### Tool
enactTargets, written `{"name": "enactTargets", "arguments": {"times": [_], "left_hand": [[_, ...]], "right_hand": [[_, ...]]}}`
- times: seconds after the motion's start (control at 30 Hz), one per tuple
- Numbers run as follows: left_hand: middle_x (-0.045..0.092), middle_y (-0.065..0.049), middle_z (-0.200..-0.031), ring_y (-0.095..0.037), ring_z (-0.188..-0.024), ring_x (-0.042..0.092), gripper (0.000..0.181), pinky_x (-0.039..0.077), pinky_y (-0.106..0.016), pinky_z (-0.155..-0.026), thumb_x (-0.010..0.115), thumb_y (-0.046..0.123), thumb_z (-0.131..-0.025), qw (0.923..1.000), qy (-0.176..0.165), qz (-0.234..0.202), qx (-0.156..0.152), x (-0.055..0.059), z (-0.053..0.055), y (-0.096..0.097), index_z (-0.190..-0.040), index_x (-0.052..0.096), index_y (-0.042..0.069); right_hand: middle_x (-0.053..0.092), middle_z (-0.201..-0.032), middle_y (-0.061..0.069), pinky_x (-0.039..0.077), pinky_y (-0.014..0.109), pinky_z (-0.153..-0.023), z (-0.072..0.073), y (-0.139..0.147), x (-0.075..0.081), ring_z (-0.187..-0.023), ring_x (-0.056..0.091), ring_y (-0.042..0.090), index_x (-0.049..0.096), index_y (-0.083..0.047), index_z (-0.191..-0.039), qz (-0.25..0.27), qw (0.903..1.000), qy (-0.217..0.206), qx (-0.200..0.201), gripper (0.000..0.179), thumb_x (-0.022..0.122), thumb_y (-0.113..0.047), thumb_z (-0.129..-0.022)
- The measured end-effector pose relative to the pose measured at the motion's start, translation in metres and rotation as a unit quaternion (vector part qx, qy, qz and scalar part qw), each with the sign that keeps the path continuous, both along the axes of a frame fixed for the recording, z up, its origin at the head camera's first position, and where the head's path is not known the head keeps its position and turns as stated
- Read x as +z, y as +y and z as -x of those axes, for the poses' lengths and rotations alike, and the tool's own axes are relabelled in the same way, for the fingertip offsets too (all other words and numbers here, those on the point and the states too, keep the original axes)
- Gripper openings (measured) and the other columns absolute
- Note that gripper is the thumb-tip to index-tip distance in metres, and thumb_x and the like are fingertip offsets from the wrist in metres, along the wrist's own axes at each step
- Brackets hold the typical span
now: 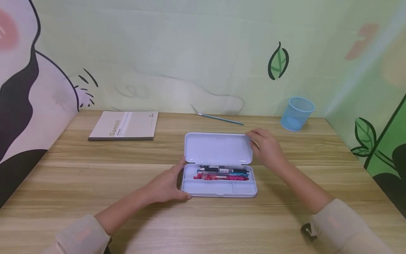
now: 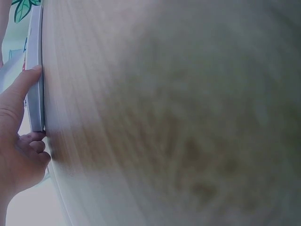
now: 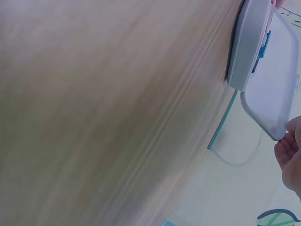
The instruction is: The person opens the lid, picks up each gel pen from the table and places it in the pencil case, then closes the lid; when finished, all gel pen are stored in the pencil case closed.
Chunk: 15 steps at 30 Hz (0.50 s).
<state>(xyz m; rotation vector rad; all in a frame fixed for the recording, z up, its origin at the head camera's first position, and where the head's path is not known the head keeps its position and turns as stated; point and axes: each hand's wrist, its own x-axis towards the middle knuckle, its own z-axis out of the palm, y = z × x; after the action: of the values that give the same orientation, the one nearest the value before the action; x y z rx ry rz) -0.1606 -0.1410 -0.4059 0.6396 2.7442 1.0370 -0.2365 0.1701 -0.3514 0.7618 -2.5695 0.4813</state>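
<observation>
A white pencil case [image 1: 207, 188] lies on the table with its lid [image 1: 219, 147] raised. Several pens [image 1: 222, 173] in black, blue and pink fill its rear compartment, while the front compartments hold nothing. My left hand [image 1: 165, 183] grips the case's left end, thumb at the front edge and fingers towards the hinge. In the left wrist view, the thumb [image 2: 28, 77] presses the side of the case. My right hand [image 1: 266, 146] pinches the lid's upper right corner. The right wrist view shows the fingertips [image 3: 284, 143] at the corner of the tilted lid [image 3: 275, 80].
Behind the case lies a blue pencil [image 1: 220, 119] near the wall. A blue mesh pen cup [image 1: 297, 114] stands at the back right. A notebook [image 1: 127, 125] lies at the back left. The patterned wall [image 1: 190, 53] bounds the table's far edge.
</observation>
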Motion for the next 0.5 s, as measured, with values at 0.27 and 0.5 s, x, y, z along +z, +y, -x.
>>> {"name": "enactTargets", "arguments": {"times": [0.27, 0.5], "left_hand": [[0.05, -0.013, -0.128, -0.02, -0.101, 0.05, 0.119, 0.038, -0.04, -0.094, 0.086, 0.031, -0.061, 1.0, -0.002, -0.001, 0.0, -0.0007, 0.001, 0.0002, -0.148, 0.008, 0.006], [0.05, -0.013, -0.128, -0.02, -0.101, 0.05, 0.12, 0.037, -0.039, -0.095, 0.086, 0.031, -0.06, 0.9999, -0.009, 0.001, 0.005, -0.0001, 0.0009, 0.0004, -0.149, 0.007, 0.008]], "right_hand": [[0.059, -0.103, 0.018, 0.044, 0.043, -0.085, 0.0028, -0.0008, -0.0002, -0.098, 0.052, 0.033, 0.065, 0.005, -0.108, 0.0, 1.0, -0.003, -0.001, 0.026, 0.063, 0.005, -0.082], [0.059, -0.101, 0.018, 0.046, 0.042, -0.083, 0.0046, -0.0012, -0.0006, -0.096, 0.053, 0.033, 0.065, 0.006, -0.107, -0.009, 0.9999, -0.007, -0.001, 0.026, 0.064, 0.006, -0.081]]}}
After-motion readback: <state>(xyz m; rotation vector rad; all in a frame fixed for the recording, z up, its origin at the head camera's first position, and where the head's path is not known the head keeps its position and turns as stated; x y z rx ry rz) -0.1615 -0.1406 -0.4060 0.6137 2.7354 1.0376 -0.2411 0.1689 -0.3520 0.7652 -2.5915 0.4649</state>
